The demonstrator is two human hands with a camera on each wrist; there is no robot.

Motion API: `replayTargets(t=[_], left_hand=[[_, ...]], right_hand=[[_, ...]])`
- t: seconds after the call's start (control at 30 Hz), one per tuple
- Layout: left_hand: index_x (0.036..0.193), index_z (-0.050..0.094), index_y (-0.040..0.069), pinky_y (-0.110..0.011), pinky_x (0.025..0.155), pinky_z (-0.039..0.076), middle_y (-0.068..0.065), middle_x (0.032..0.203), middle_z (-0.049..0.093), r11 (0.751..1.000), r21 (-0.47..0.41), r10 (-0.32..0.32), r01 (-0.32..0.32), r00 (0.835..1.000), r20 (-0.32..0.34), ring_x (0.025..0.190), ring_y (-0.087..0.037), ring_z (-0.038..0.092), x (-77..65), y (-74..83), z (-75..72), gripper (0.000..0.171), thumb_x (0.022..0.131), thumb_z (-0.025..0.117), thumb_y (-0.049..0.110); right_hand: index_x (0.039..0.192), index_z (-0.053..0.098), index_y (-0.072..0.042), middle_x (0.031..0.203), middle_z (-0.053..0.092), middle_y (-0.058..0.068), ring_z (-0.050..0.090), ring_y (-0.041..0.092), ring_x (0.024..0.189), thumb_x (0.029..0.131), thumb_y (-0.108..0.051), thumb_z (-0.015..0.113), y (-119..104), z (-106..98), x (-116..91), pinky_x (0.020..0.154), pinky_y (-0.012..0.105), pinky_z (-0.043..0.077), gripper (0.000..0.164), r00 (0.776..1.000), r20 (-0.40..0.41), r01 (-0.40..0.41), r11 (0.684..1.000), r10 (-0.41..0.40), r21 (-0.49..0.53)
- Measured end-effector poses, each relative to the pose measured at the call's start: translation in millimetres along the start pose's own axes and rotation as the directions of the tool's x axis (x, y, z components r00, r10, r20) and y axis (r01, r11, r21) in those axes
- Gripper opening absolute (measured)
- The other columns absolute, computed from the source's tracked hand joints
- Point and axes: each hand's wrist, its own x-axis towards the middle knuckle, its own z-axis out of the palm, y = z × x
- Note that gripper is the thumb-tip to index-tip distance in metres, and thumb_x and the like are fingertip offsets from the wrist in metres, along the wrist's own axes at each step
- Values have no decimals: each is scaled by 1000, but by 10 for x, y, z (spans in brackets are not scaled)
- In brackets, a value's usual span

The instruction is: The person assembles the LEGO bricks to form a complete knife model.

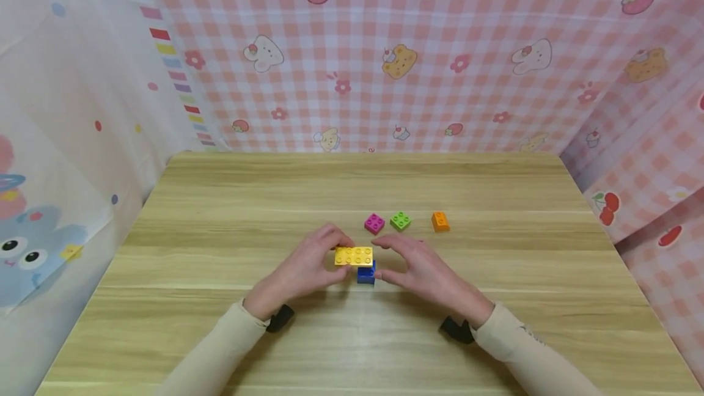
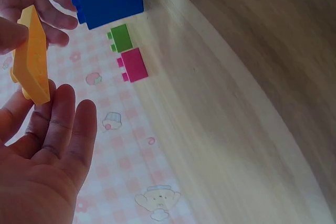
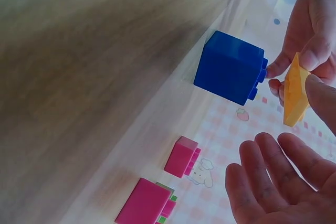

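My left hand (image 1: pixel 310 264) pinches a yellow brick (image 1: pixel 354 256) between thumb and fingers, its studs facing up. Below the yellow brick's right end a blue brick (image 1: pixel 366 275) stands on the table, partly covered by it in the head view. In the right wrist view the blue brick (image 3: pixel 229 67) has its studs toward the yellow brick (image 3: pixel 296 92), with a gap between them. My right hand (image 1: pixel 426 267) is at the right of both bricks, fingers spread and holding nothing. Its thumb tip is close beside the blue brick.
Beyond the hands on the wooden table (image 1: pixel 220 200) lie a magenta brick (image 1: pixel 374 223), a green brick (image 1: pixel 400 220) and an orange brick (image 1: pixel 440 222). Another pink brick (image 3: pixel 140 203) shows in the right wrist view, mostly hidden by my right hand from above. A checked curtain (image 1: pixel 363 109) hangs behind.
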Motion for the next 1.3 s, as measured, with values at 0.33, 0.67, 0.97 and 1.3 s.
replayTargets(t=[0.33,0.67,0.97,1.3], left_hand=[[117,69,8,-41,100,53,0,114,60,1000,-2,11,-11,1000,12,108,-18,62,7,51,67,35,86,81,19],[117,69,8,-45,100,52,-1,114,62,1000,28,12,-13,999,36,109,-20,61,47,72,137,35,86,80,18],[117,69,9,-44,97,53,-1,114,61,999,50,2,-6,998,69,105,-18,60,80,54,177,34,87,81,18],[118,70,9,-38,90,55,-1,112,61,998,60,12,-18,995,100,100,-19,61,105,33,198,33,89,83,20]], right_hand=[[138,63,-11,132,67,5,63,24,117,93,-32,80,-25,9,-28,103,58,47,52,999,-31,30,999,-31,-34],[129,69,-9,121,69,3,64,20,110,91,-31,81,-22,26,-13,101,52,50,45,999,-22,46,992,-49,-120],[124,71,-9,114,70,1,65,18,105,92,-29,81,0,62,7,97,51,50,38,1000,8,31,983,-30,-181],[118,72,-9,109,70,1,65,17,101,90,-25,83,18,79,3,94,48,52,35,1000,7,20,978,-19,-206]])
